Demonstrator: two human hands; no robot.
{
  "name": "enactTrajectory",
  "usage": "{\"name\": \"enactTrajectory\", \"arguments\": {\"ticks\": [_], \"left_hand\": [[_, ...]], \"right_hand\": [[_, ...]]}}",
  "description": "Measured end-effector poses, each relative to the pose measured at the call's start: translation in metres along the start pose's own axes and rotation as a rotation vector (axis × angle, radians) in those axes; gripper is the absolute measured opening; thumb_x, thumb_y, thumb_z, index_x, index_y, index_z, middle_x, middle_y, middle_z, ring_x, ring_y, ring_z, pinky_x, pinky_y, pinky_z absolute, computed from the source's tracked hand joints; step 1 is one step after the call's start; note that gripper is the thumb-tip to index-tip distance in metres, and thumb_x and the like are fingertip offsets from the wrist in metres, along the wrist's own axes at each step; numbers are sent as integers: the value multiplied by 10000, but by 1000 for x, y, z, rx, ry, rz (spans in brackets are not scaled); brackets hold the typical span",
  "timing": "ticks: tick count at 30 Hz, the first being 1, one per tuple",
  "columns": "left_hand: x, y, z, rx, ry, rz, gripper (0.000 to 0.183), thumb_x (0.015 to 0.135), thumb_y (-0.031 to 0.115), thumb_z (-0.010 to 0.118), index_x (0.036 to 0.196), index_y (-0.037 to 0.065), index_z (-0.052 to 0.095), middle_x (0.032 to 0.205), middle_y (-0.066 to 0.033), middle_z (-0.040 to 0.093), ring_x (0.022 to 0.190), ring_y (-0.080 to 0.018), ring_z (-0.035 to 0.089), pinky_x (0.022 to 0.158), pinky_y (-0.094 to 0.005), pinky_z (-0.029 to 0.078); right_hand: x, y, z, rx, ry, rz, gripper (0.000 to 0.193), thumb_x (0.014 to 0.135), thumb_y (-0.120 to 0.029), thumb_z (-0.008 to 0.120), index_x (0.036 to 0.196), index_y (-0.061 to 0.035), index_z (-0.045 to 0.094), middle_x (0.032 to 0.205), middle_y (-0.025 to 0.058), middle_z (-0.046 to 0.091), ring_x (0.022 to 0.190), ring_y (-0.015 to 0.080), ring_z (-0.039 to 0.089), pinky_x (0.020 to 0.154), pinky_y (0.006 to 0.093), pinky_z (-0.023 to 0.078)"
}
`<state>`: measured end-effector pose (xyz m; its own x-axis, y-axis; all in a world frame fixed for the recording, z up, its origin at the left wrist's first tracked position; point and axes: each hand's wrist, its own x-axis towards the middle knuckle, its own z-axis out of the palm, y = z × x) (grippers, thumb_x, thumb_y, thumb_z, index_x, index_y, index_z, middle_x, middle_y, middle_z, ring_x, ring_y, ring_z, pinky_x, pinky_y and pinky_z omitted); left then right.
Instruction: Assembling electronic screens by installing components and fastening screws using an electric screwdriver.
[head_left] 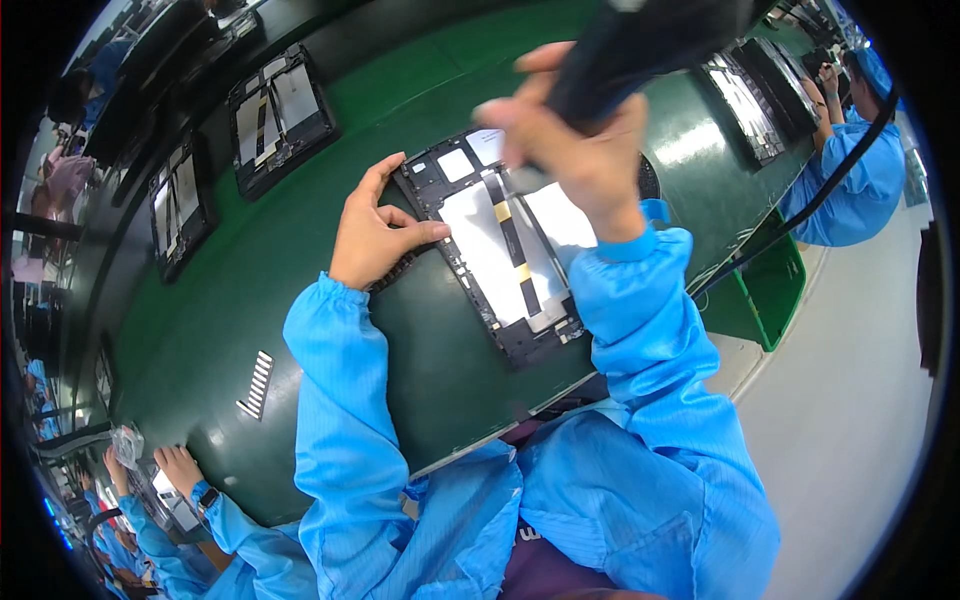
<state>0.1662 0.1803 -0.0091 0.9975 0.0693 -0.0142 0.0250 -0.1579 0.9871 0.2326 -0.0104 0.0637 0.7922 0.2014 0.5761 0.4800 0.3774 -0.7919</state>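
On the green bench a tablet with its inside uncovered [470, 265] lies tilted in front of me. It has a black frame, silvery battery areas and a dark ribbon cable with yellow tape. My left hand [378, 228] is closed on its left edge, the thumb on the frame and a finger at the upper left corner. My right hand [590, 160] is wrapped round a bulky black hand-held tool [650, 60] above the tablet's upper right part. That hand and tool are blurred by motion, and they hide some of the tablet. I cannot make out the tool's exact kind.
More opened tablets [280, 120] lie at the far left, with others [745, 105] at the far right. A strip of small pale pieces [258, 385] sits on the bench at left. A green bin [765, 290] stands at right. Co-workers in blue [855, 180] sit on both sides.
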Motion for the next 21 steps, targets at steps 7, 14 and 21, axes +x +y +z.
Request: {"name": "enactTrajectory", "arguments": {"ticks": [7, 14, 21], "left_hand": [[6, -1, 4, -41, 106, -66, 604, 716, 68, 753, 1200, -66, 417, 1148, -190, 505, 621, -76, 580, 498, -204, 481], [5, -3, 16, -11, 234, -84, 442, 758, 88, 725, 1105, -60, 495, 1040, -134, 550, 572, -40, 529, 466, -176, 446], [8, -6, 21, 20, 287, -46, 429, 774, 99, 715, 1117, -63, 514, 838, -79, 597, 516, -22, 498, 437, -173, 417]], "right_hand": [[17, 21, -105, -55, 167, -32, 275, 715, 6, 728, 918, 8, 542, 607, 52, 591, 469, 126, 562, 433, 236, 435], [25, 28, -106, -92, 181, 42, 275, 715, 12, 726, 920, 10, 542, 606, 40, 582, 460, 111, 554, 426, 238, 435], [32, 41, -104, -174, 125, 59, 277, 724, 24, 710, 935, 30, 529, 614, 55, 581, 473, 135, 558, 452, 253, 443]]}}
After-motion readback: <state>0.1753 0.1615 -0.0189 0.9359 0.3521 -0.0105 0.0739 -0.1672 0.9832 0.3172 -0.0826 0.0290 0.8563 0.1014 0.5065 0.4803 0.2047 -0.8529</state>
